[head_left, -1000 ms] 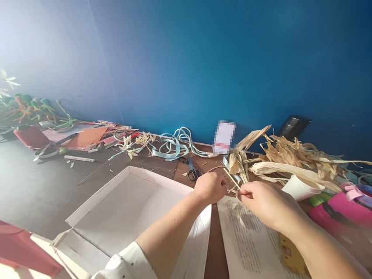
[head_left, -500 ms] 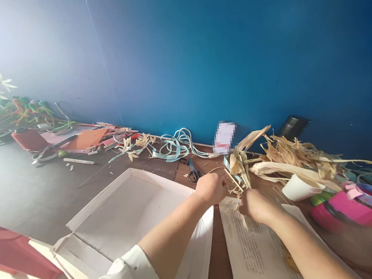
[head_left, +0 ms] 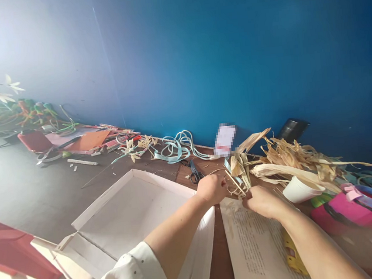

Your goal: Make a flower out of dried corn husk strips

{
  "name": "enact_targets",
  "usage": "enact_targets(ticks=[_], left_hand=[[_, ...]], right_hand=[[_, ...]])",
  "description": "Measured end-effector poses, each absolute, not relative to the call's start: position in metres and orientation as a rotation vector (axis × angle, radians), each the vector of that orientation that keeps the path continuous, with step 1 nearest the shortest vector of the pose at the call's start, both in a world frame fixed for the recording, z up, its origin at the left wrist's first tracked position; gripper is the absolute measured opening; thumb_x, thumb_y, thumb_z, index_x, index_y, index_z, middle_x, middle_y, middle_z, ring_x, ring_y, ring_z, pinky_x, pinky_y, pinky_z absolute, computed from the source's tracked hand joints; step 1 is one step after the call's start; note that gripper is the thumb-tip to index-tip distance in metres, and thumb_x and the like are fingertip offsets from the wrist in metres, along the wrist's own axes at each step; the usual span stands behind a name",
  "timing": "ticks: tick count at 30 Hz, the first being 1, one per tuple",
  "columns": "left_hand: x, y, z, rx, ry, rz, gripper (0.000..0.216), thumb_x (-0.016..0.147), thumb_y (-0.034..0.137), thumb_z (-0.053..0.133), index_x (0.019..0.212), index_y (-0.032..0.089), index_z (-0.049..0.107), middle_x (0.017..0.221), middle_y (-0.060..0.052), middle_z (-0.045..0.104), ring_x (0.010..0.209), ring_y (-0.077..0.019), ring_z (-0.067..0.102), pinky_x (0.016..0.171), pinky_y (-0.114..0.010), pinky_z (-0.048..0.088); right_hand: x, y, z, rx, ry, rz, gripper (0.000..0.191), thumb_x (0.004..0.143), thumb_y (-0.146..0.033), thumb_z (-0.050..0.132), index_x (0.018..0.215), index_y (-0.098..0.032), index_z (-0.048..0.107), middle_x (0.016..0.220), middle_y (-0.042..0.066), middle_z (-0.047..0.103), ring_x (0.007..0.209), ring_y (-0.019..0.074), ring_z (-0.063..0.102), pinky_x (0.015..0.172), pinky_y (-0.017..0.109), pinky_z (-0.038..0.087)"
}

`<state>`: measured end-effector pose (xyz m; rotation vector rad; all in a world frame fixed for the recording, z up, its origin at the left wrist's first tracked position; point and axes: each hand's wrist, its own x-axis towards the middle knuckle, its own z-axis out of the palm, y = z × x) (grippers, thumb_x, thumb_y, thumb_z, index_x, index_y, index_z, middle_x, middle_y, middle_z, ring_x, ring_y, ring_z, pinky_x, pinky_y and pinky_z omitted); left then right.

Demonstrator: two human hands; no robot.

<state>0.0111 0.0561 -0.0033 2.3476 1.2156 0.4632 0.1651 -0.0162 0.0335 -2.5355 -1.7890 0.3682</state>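
Observation:
My left hand is closed, fingers curled, over the near edge of the dark table beside the scissors. My right hand is closed too, fingertips pinched, just above the top of a printed sheet. Whatever either hand pinches is too small or hidden to make out. Between the hands lies a thin pale stick, its lower end close to my right fingers. Dried corn husks lie right behind it, and small husk scraps are scattered around.
A shallow white box sits left under my forearm. Along the blue wall are pale blue cord, husk flowers, a propped phone and more husks. At right are a white cup, a pink container and a yellow object.
My right hand has shifted slightly up and to the right, uncovering more of the yellow object. My left hand stays nearly still. The view has moved slightly.

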Motion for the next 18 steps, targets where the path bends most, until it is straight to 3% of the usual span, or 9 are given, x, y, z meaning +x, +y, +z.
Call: enact_targets(ticks=[3, 10, 18], left_hand=[[0.011, 0.057, -0.005, 2.34, 1.217, 0.465, 0.021, 0.082, 0.029, 0.047, 0.081, 0.023, 0.067, 0.083, -0.002, 0.067, 0.08, -0.0165, 0.061, 0.07, -0.024, 0.044], [0.01, 0.06, -0.008, 2.329, 1.195, 0.458, 0.021, 0.081, 0.033, 0.047, 0.08, 0.024, 0.066, 0.082, -0.001, 0.068, 0.077, -0.0172, 0.061, 0.067, -0.025, 0.044], [0.009, 0.059, -0.004, 2.332, 1.201, 0.396, 0.021, 0.08, 0.032, 0.048, 0.08, 0.024, 0.068, 0.085, -0.001, 0.069, 0.08, -0.0173, 0.062, 0.067, -0.025, 0.045]], right_hand=[[0.177, -0.013, 0.04, -2.433, -1.768, 0.603, 0.019, 0.069, -0.022, 0.058, 0.051, -0.021, 0.055, 0.056, 0.005, 0.06, 0.056, 0.0183, 0.056, 0.051, 0.028, 0.034], [0.211, -0.01, 0.034, -2.48, -1.643, 0.644, 0.019, 0.074, -0.026, 0.052, 0.057, -0.02, 0.055, 0.054, 0.006, 0.061, 0.045, 0.0153, 0.048, 0.046, 0.028, 0.03], [0.224, -0.01, 0.018, -2.554, -1.677, 0.567, 0.023, 0.07, -0.023, 0.059, 0.048, -0.02, 0.058, 0.047, 0.006, 0.056, 0.048, 0.0185, 0.054, 0.048, 0.028, 0.033]])
